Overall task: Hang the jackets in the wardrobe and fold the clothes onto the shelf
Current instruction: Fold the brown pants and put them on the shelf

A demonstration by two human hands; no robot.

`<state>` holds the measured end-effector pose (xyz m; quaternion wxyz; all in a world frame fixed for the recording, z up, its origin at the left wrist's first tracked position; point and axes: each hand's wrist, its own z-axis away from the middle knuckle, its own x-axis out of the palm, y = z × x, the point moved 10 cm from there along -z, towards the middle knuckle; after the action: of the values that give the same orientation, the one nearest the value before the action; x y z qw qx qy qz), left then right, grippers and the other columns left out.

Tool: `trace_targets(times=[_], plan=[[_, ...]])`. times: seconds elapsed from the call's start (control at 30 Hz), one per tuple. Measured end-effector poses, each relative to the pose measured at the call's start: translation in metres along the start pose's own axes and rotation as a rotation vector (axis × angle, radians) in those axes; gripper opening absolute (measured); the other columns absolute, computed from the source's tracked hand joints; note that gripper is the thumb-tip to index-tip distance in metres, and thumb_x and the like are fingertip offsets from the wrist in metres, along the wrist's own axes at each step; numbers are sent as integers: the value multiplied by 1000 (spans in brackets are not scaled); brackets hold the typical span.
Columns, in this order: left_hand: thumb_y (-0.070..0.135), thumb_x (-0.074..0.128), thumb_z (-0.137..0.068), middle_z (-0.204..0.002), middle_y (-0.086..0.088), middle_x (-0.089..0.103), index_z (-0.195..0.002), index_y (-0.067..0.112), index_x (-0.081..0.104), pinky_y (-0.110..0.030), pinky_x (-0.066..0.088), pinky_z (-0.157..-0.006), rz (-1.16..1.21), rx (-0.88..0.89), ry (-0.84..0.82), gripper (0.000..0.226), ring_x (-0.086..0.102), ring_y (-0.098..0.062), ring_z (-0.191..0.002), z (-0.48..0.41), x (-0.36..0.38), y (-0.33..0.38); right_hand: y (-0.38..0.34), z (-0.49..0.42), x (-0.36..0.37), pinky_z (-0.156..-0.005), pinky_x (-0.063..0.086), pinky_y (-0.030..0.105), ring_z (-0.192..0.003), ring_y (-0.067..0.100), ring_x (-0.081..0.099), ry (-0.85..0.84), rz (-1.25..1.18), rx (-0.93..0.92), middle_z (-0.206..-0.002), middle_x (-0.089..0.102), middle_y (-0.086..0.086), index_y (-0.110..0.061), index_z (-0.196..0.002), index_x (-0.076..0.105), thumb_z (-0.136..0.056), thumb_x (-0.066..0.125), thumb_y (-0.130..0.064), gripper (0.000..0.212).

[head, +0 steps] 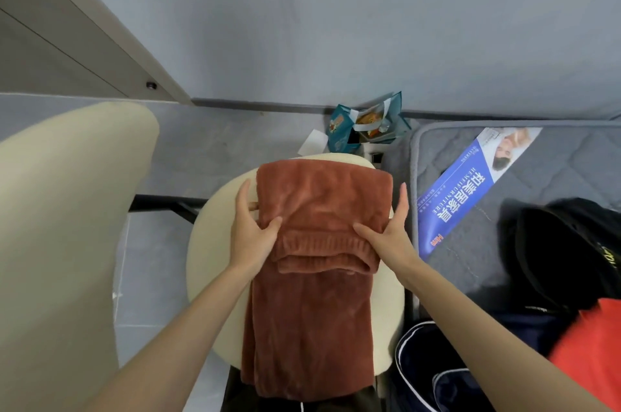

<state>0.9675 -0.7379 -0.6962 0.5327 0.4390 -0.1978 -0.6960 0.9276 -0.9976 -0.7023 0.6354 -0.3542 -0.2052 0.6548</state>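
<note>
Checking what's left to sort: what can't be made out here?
Head view, red garment: cut off by the right edge.
Head view, navy garment: cut off by the bottom edge.
Head view, stool: seat partly covered by the brown garment.
Head view, gift bags: contents too small.

Teal gift bag [368, 124] by wall — grey mattress [554, 183] right, blue label [470, 189] on it.
</note>
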Motion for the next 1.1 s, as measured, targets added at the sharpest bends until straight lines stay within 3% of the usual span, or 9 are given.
trace_targets(times=[0.07,0.2,0.37,0.53,0.63,0.7,0.77,0.93,1.1], plan=[[13,71,-81,-144,-8,39,-149,20,21,-40,34,-109,-305,192,100,85,41,-25,-128,10,-10,19,-9,6,-18,-112,26,35,-130,29,37,197,337,-25,-148,29,11,-24,-152,2,-77,77,-13,107],[23,44,-94,-156,0,23,-150,22,21,-47,11,-119,-729,652,23,61,11,-19,-147,35,43,70,-65,26,11,-116,18,40,-137,29,29,376,800,-486,-150,30,10,-21,-149,26,-83,56,-8,74],[39,11,-99,-159,-5,-13,-150,18,-10,-43,-15,-116,-1062,568,-70,59,-17,-21,-145,6,83,40,-35,-10,55,-118,-9,46,-148,27,-11,170,1063,-436,-161,-4,5,-40,-151,1,-102,30,-38,57],[50,12,-97,-154,-8,-30,-147,24,-23,-42,-16,-116,-1083,528,-165,66,-28,-22,-142,-12,79,-3,2,-30,52,-115,-15,45,-144,26,-24,37,1178,-454,-158,-18,-3,-46,-147,-7,-92,13,-63,60],[51,11,-97,-158,-11,-18,-151,22,-12,-43,-13,-117,-1127,538,-182,65,-15,-25,-146,-12,81,6,-12,-32,49,-114,-13,51,-148,30,-1,48,1211,-464,-161,4,1,-45,-150,9,-96,20,-59,57],[42,29,-100,-154,-11,25,-148,19,27,-43,-2,-118,-1108,593,-145,54,22,-27,-142,-14,75,29,-39,-31,39,-117,2,56,-132,32,33,126,1212,-528,-142,39,6,-37,-142,39,-95,45,-48,49],[29,48,-96,-126,-1,52,-123,20,54,-38,10,-113,-1039,652,-97,30,45,-22,-121,-25,64,61,-65,-40,27,-114,21,52,-118,31,41,131,1126,-527,-125,45,6,-28,-132,49,-81,67,-32,54],[28,73,-79,-149,-9,25,-147,19,21,-47,7,-117,-1221,485,-318,86,19,-29,-140,-62,71,69,-72,-73,34,-118,6,48,-138,27,25,-131,1232,-326,-144,36,7,-22,-149,22,-73,74,-23,91],[31,76,-75,-135,-9,42,-140,15,29,-51,14,-116,-1308,256,-488,82,37,-28,-130,-81,74,41,-53,-84,44,-108,29,43,-118,28,46,-203,1337,-229,-121,50,8,-14,-124,45,-75,72,-30,58]])
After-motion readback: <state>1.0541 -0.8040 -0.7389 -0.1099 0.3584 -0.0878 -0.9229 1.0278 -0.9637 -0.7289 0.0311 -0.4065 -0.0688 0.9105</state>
